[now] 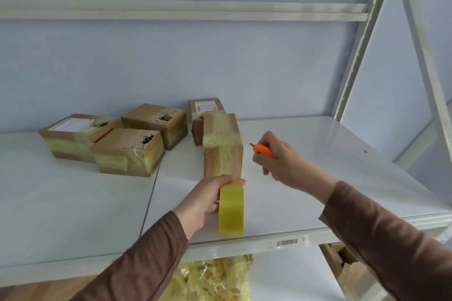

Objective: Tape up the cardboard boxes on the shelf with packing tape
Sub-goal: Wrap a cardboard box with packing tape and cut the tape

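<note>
A tall cardboard box [222, 146] stands in the middle of the white shelf [73, 203], with yellowish tape running over its top and down its front. My left hand [203, 200] grips a roll of yellow packing tape [231, 210] right in front of that box; the tape strip leads from the roll up onto the box. To the right of the box my right hand [276, 156] holds an orange utility knife [263, 150], its small blade pointing left toward the box without touching it.
Three taped boxes [127, 151] with torn holes in their tops sit at the left rear, and another labelled box [206, 115] stands behind the tall one. A metal upright [362, 39] rises at the right. Crumpled yellow tape waste [215, 278] lies below the shelf.
</note>
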`<state>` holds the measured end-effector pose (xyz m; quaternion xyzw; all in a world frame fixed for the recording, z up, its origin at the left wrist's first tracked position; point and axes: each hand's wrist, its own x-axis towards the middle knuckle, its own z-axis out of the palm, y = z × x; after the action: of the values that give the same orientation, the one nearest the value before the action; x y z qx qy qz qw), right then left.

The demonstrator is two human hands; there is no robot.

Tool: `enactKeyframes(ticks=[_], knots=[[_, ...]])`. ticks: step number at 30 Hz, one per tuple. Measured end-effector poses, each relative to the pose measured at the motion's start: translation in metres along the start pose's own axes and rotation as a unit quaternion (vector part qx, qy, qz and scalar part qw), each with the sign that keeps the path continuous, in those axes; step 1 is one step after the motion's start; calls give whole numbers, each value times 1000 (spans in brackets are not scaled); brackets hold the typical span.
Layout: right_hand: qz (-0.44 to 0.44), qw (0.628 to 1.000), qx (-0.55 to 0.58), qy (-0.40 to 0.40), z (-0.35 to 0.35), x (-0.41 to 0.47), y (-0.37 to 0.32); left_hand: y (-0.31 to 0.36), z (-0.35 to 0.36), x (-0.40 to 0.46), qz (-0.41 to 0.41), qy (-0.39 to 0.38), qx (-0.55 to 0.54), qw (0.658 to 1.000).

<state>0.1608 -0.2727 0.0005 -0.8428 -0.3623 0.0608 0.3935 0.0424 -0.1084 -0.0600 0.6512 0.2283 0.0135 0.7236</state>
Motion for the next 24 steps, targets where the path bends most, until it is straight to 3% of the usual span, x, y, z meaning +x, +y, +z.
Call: enactKeyframes(ticks=[4, 9, 14, 16, 19, 21, 24], knots=[[-120, 978, -168, 15, -7, 7, -8, 1, -1, 3, 0, -12, 14, 1000], [-233, 919, -319, 2, 20, 21, -7, 2, 0, 3, 5, -14, 23, 1000], [-172, 863, -467, -91, 16, 22, 15, 1, -4, 4, -4, 1, 41, 999], [-141, 891, -425, -73, 0, 23, 20, 1, -6, 4, -13, -7, 44, 999], [-181, 963, -199, 17, -9, 33, 8, 5, -4, 5, -10, -12, 30, 999], [-196, 973, -112, 38, 8, 40, -2, 8, -2, 4, -8, -15, 37, 999], [-156, 981, -88, 76, 38, 46, 0, 10, -5, 2, -26, -39, 71, 996]])
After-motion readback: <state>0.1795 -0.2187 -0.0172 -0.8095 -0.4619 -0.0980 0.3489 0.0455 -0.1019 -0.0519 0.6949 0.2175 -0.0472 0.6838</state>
